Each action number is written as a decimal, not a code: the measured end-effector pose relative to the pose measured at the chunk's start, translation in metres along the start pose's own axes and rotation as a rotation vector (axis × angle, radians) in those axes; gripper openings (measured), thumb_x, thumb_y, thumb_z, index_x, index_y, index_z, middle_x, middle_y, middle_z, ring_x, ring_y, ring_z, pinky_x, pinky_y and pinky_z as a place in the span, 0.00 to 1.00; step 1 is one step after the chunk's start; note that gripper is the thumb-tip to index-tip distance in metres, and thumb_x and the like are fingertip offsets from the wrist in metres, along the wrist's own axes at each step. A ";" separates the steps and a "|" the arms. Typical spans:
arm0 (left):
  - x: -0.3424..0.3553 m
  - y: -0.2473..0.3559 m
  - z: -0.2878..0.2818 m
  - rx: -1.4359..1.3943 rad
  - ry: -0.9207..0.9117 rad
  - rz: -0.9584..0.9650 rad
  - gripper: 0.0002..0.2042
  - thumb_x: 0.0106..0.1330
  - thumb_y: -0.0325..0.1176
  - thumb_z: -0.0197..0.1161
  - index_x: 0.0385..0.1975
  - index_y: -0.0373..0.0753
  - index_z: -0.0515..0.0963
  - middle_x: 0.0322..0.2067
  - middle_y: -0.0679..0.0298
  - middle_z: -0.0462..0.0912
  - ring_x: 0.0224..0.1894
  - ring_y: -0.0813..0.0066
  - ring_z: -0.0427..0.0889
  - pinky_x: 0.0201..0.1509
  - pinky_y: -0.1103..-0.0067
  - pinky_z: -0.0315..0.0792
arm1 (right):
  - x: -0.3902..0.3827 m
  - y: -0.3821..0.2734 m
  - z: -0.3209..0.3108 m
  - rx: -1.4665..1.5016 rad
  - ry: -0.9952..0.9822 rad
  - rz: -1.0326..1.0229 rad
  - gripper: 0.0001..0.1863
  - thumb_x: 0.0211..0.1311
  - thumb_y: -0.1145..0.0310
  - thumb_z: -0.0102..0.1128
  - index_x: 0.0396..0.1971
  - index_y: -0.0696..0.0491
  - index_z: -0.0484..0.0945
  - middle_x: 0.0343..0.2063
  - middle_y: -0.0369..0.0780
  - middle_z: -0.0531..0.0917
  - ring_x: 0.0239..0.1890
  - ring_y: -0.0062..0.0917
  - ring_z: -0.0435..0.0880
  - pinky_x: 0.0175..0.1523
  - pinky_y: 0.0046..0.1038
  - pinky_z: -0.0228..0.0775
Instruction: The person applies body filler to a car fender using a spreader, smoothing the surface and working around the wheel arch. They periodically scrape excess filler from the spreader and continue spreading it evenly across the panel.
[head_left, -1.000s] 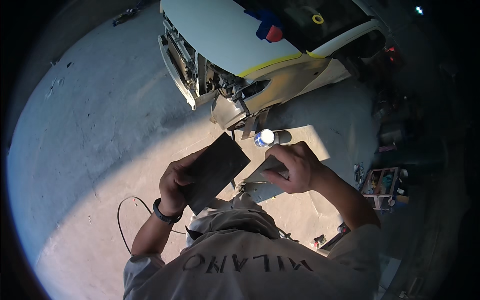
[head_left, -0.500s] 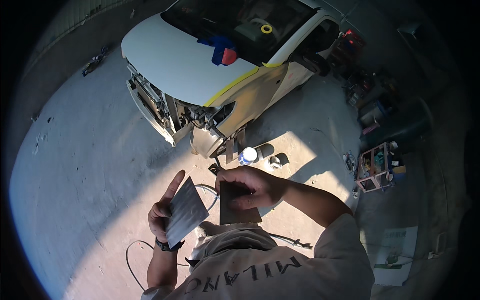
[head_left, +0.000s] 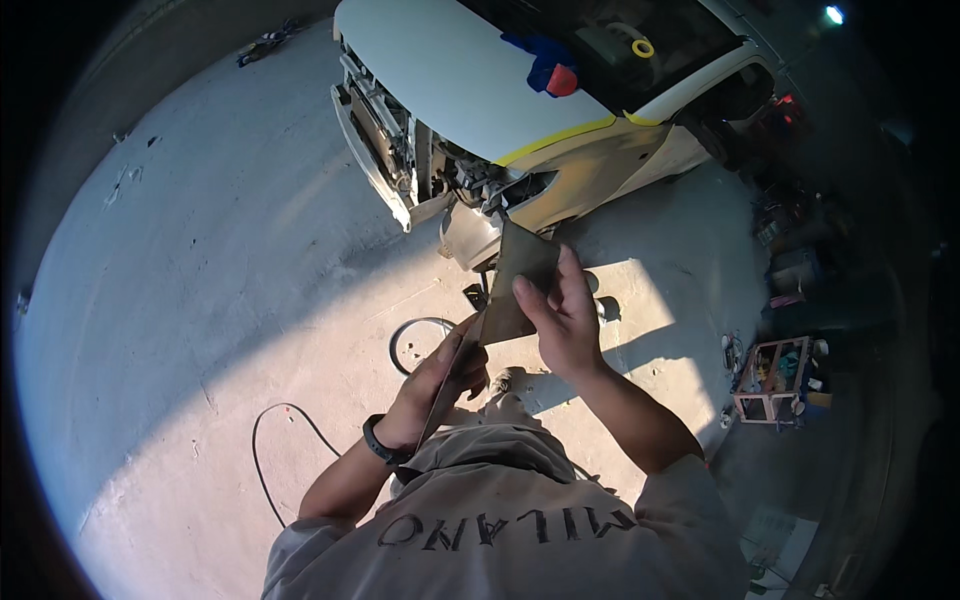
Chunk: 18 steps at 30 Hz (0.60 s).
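My left hand (head_left: 420,395) is closed on a thin flat plate (head_left: 450,385), turned nearly edge-on. My right hand (head_left: 565,330) grips a second dull grey plate (head_left: 510,260) with thumb on its face, above and right of the left one. The plates' edges come together near the middle; whether they touch I cannot tell. Beyond them stands a white car (head_left: 460,90) with its front end (head_left: 395,170) stripped, yellow tape along the hood edge and bare patches on the fender. A blue and red cloth (head_left: 545,60) and a yellow tape roll (head_left: 642,48) lie near the windscreen.
A wooden-framed cart with clutter (head_left: 770,380) stands at the right among dim items along the side. Thin hoses (head_left: 258,450) curl on the concrete floor (head_left: 180,300). A container (head_left: 605,310) is partly hidden behind my right hand. A small bike-like object (head_left: 260,50) lies at the far left.
My right hand has risen and tilted its plate up. My left hand's plate has turned from face-on to edge-on. The view has shifted, so the car appears farther right than half a second ago.
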<state>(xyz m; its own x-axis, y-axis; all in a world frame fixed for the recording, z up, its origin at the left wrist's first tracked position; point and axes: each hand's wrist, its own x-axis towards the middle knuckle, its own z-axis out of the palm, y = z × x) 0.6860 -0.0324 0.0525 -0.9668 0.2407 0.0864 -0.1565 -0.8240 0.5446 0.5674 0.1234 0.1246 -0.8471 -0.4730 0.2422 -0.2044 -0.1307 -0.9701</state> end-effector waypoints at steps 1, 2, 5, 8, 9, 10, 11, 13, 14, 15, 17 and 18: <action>0.001 -0.008 0.002 0.121 0.107 0.002 0.32 0.80 0.53 0.43 0.76 0.39 0.55 0.40 0.67 0.71 0.40 0.77 0.71 0.48 0.78 0.69 | -0.006 0.004 0.014 -0.154 -0.007 -0.050 0.28 0.72 0.67 0.63 0.66 0.61 0.62 0.52 0.46 0.79 0.54 0.28 0.80 0.59 0.29 0.70; 0.002 -0.012 -0.001 0.242 0.215 0.000 0.32 0.82 0.56 0.38 0.76 0.39 0.55 0.42 0.67 0.72 0.41 0.78 0.70 0.50 0.78 0.68 | -0.015 0.005 0.026 -0.303 0.000 -0.070 0.29 0.71 0.66 0.64 0.64 0.61 0.63 0.50 0.49 0.80 0.52 0.34 0.82 0.57 0.32 0.73; 0.006 -0.011 -0.019 0.014 0.505 0.122 0.26 0.83 0.53 0.44 0.67 0.39 0.67 0.36 0.71 0.72 0.36 0.81 0.69 0.43 0.81 0.68 | -0.045 0.002 0.045 -0.456 -0.450 0.082 0.28 0.69 0.66 0.65 0.61 0.60 0.62 0.39 0.58 0.82 0.45 0.54 0.85 0.51 0.40 0.76; 0.000 0.007 -0.041 0.115 0.687 0.246 0.17 0.79 0.44 0.56 0.56 0.37 0.74 0.34 0.73 0.74 0.35 0.85 0.71 0.43 0.84 0.68 | -0.049 0.003 0.039 -0.192 -0.286 0.251 0.26 0.73 0.70 0.60 0.65 0.59 0.60 0.52 0.49 0.78 0.52 0.33 0.83 0.55 0.32 0.75; -0.005 0.011 -0.043 0.139 0.724 0.325 0.14 0.79 0.41 0.57 0.53 0.38 0.75 0.35 0.73 0.77 0.36 0.85 0.74 0.43 0.83 0.70 | -0.045 0.005 0.035 -0.024 -0.184 0.160 0.25 0.75 0.75 0.55 0.66 0.59 0.58 0.58 0.45 0.73 0.55 0.25 0.78 0.59 0.28 0.73; -0.010 0.013 -0.042 0.165 0.753 0.400 0.10 0.79 0.38 0.58 0.50 0.39 0.75 0.36 0.72 0.80 0.37 0.85 0.78 0.43 0.83 0.72 | -0.042 0.008 0.032 -0.001 -0.083 0.107 0.23 0.76 0.77 0.54 0.66 0.60 0.60 0.55 0.44 0.77 0.54 0.23 0.80 0.60 0.26 0.72; -0.014 0.015 -0.039 0.167 0.809 0.472 0.11 0.78 0.32 0.60 0.55 0.38 0.74 0.42 0.69 0.82 0.42 0.84 0.80 0.50 0.81 0.74 | -0.043 0.011 0.032 0.011 -0.112 0.020 0.22 0.76 0.77 0.54 0.65 0.61 0.63 0.54 0.43 0.79 0.53 0.22 0.80 0.60 0.25 0.72; -0.019 0.014 -0.028 0.323 0.721 0.642 0.13 0.77 0.29 0.60 0.57 0.38 0.72 0.47 0.68 0.81 0.47 0.83 0.78 0.55 0.80 0.72 | -0.048 0.018 0.039 0.073 -0.065 -0.112 0.16 0.76 0.77 0.56 0.60 0.63 0.71 0.51 0.41 0.83 0.51 0.19 0.81 0.60 0.24 0.71; -0.020 0.011 -0.021 0.407 0.730 0.729 0.14 0.77 0.29 0.60 0.58 0.37 0.71 0.49 0.67 0.81 0.49 0.83 0.78 0.57 0.81 0.71 | -0.057 0.021 0.047 0.048 0.001 -0.057 0.11 0.75 0.76 0.58 0.52 0.63 0.77 0.45 0.41 0.85 0.46 0.18 0.83 0.53 0.23 0.74; -0.018 0.010 -0.015 0.421 0.754 0.756 0.15 0.77 0.29 0.60 0.59 0.35 0.69 0.53 0.64 0.78 0.53 0.79 0.75 0.60 0.80 0.69 | -0.067 0.024 0.057 -0.066 0.017 -0.052 0.09 0.75 0.75 0.59 0.48 0.63 0.79 0.41 0.42 0.86 0.42 0.18 0.84 0.48 0.22 0.75; -0.018 0.009 -0.009 0.544 0.826 0.792 0.14 0.77 0.28 0.60 0.55 0.36 0.64 0.51 0.64 0.75 0.53 0.80 0.70 0.61 0.83 0.64 | -0.085 0.028 0.075 -0.230 -0.015 -0.088 0.09 0.74 0.73 0.61 0.45 0.63 0.83 0.31 0.45 0.87 0.31 0.21 0.84 0.38 0.22 0.75; -0.018 0.009 -0.008 0.589 0.850 0.792 0.14 0.77 0.27 0.60 0.55 0.36 0.64 0.50 0.63 0.74 0.52 0.79 0.70 0.60 0.83 0.65 | -0.093 0.027 0.077 -0.412 -0.040 -0.084 0.13 0.74 0.74 0.59 0.53 0.64 0.81 0.36 0.49 0.88 0.33 0.27 0.88 0.40 0.24 0.77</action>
<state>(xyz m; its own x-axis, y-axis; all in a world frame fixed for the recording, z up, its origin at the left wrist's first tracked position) 0.7006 -0.0484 0.0491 -0.6134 -0.7811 0.1170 0.4138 -0.1917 0.8900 0.6784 0.0963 0.0768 -0.8010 -0.5102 0.3134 -0.4581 0.1852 -0.8694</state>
